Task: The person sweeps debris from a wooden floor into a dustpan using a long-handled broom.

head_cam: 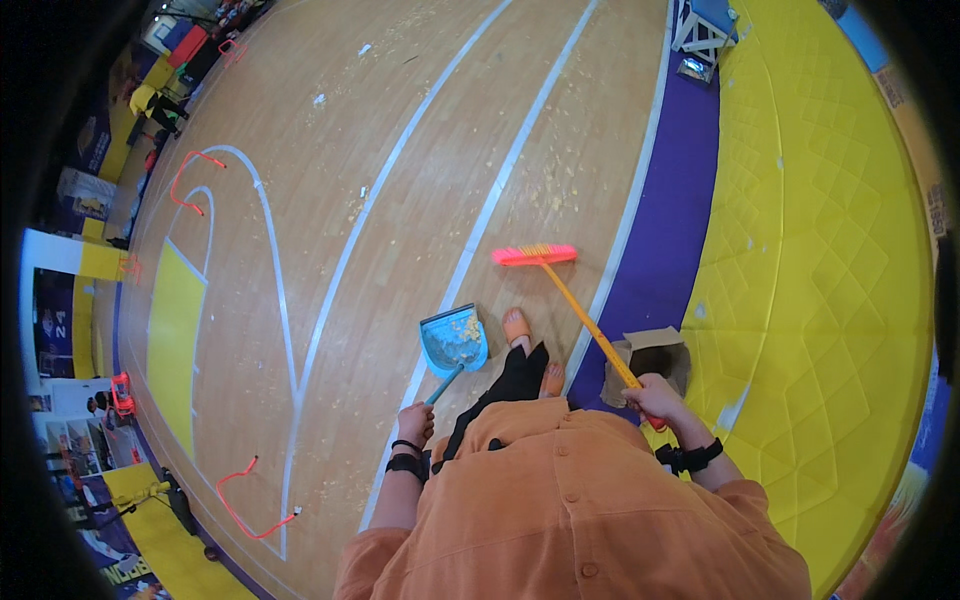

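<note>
My left hand is closed around the handle of a blue dustpan. Yellowish bits and pale dust lie in its pan, low over the wooden court floor left of my feet. My right hand grips the orange pole of a push broom, near the pole's red end. The broom's pink and yellow bristle head is ahead of my feet. Many pale yellow scraps are scattered on the floor beyond it. An open cardboard box stands beside my right hand, partly hidden by it.
Yellow padding runs along the right, beside a purple border strip. A white folding stool stands far ahead. Orange-red low hurdle frames stand at the left. Another person in a yellow top bends over at the far left.
</note>
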The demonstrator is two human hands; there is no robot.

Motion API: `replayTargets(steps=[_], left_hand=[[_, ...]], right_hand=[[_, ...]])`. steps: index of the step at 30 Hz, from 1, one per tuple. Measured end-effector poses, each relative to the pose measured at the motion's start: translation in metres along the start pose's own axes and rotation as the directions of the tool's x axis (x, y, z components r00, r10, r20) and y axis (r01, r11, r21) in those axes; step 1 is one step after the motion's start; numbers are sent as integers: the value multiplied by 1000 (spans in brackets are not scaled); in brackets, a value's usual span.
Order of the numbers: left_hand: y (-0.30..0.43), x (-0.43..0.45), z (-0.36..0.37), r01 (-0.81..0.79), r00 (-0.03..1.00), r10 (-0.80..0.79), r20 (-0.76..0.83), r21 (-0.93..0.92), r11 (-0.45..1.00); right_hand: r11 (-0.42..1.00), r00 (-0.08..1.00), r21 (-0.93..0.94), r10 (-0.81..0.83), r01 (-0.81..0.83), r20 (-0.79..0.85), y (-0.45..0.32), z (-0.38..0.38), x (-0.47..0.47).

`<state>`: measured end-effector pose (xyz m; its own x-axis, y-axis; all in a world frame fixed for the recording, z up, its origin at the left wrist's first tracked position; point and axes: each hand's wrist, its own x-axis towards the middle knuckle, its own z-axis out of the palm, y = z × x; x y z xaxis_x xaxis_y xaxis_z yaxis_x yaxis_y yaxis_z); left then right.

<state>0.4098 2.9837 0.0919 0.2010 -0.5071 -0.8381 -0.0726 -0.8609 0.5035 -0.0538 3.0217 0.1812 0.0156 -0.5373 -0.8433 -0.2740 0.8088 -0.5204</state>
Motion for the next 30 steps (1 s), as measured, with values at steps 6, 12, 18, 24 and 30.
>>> replayTargets(steps=[6,12,18,24,30], left_hand=[[42,32,18,51,998,-51,27,22,998],[84,48,15,66,998,-66,19,13,998],[105,75,1,13,998,-24,63,161,987],[135,68,3,-32,999,20,42,315,949],[124,102,5,-20,998,9,60,201,979]], right_hand=[[986,988,-71,-151,148,-26,-88,-21,59],[969,976,-146,-211,200,-61,-181,-15,164],[949,985,-271,-173,162,-16,-228,39,238],[770,967,-603,-67,206,245,-178,62,187],[982,887,-87,190,-170,420,-160,-20,95]])
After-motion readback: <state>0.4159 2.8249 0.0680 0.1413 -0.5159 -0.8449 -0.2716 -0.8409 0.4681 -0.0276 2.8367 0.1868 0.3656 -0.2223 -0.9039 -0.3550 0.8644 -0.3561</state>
